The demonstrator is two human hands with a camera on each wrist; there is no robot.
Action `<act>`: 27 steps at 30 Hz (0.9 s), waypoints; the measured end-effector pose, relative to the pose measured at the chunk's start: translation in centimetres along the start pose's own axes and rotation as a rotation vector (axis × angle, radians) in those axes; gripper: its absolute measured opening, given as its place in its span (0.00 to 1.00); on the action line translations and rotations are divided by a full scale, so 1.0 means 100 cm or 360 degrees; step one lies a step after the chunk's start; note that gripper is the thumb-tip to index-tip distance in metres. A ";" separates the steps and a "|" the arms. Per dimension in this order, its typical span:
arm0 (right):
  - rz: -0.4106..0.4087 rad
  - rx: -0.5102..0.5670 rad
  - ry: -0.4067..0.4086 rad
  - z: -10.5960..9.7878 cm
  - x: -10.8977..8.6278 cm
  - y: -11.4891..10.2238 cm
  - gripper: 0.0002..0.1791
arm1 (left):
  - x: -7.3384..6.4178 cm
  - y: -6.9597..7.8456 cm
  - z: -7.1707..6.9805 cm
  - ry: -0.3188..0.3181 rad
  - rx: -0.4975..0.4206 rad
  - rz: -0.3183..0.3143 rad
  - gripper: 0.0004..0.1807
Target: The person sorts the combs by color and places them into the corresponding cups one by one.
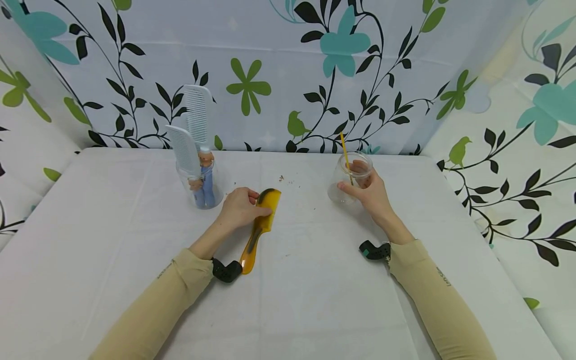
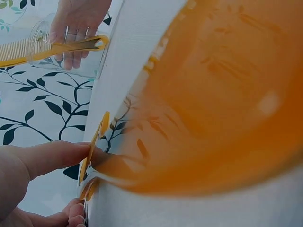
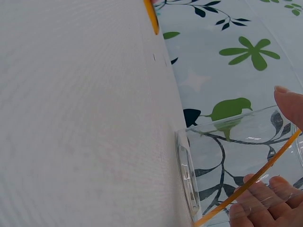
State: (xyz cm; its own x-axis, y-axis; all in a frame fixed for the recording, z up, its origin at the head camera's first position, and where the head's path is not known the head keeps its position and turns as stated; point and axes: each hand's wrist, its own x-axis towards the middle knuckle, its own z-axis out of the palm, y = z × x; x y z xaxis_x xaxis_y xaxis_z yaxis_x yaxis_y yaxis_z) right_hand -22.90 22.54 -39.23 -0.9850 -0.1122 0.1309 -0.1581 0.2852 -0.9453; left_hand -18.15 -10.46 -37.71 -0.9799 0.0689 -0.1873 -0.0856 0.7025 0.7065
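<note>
My left hand [image 1: 238, 207] pinches a translucent amber comb [image 1: 270, 200] by its wide toothed end, thumb on the near face. Its rounded handle points back toward me, low over the white table. The left wrist view has this amber handle [image 2: 227, 94] large and blurred up close. My right hand [image 1: 373, 195] grips a clear jar [image 1: 339, 192] from its right side, with the thumb in front and the fingers behind. Inside the jar leans a yellow comb [image 1: 345, 150], teeth end up past the rim; the right wrist view shows it edge-on as a slim strip [image 3: 255, 176].
On the left, another clear jar [image 1: 217, 192] holds two pale blue combs [image 1: 197, 110], their toothed ends upward. Small brown crumbs [image 1: 281, 178] lie near the back of the white table [image 1: 306, 300]. A leaf-patterned cloth [image 1: 252, 35] hangs directly behind the table.
</note>
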 end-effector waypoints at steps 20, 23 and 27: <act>-0.0018 0.0032 0.0016 0.000 -0.002 0.000 0.41 | 0.005 0.001 0.003 0.0017 -0.0197 -0.0039 0.27; -0.0017 0.0049 0.0016 0.001 -0.002 0.000 0.40 | 0.007 0.001 0.003 0.0016 -0.0259 0.0002 0.26; -0.0014 0.0062 0.0015 0.001 -0.002 0.000 0.40 | 0.009 0.003 0.001 0.0013 -0.0342 0.0054 0.24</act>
State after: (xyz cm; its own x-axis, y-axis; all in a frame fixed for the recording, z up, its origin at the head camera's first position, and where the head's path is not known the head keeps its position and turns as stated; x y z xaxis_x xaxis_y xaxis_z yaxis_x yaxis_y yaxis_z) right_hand -22.71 22.45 -39.28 -0.9843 -0.1055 0.1419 -0.1641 0.2470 -0.9550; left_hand -19.00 -10.09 -37.71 -0.9843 0.0835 -0.1556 -0.0879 0.5323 0.8419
